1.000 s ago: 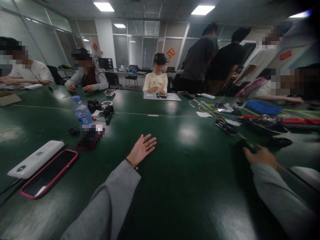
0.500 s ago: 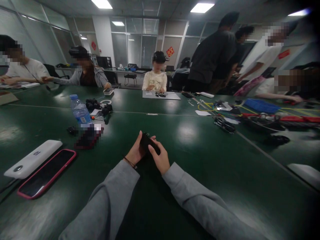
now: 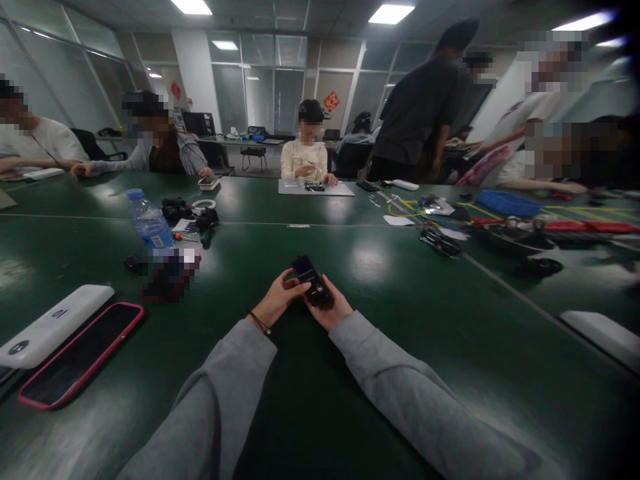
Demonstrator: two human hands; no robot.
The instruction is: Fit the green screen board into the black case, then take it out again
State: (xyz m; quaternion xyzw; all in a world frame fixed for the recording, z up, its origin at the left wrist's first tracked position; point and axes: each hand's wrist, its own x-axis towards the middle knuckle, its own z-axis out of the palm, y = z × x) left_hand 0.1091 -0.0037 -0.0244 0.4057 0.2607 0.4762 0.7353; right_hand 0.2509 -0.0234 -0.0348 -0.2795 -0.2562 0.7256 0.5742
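the small black device (image 3: 311, 281) was a slim, dark, roughly rectangular handset. its upper part carried a small screen with a faint bluish sheen; the lower part showed a cluster of pale controls, too small to read. its casing was black all over.

its long axis ran from the person's hands away toward the far side of the green table (image 3: 380, 320), leaning a little to the left. the screen end pointed away from the person and up-left; the control end pointed back toward the wrists. the face was turned up toward the camera.

the device was held just above the table, in the middle of the view, near the person's edge. both hands were together on it. the left hand (image 3: 276, 303) closed on its left side, thumb lying across toward the lower face. the right hand (image 3: 331, 308) cupped it from beneath and on the right. whether the hands rested on the table could not be told.

well apart to the left lay a white power bank (image 3: 53, 326) and, just beside it, a pink-cased phone (image 3: 80, 355). a water bottle (image 3: 149, 225) stood farther back on the left.
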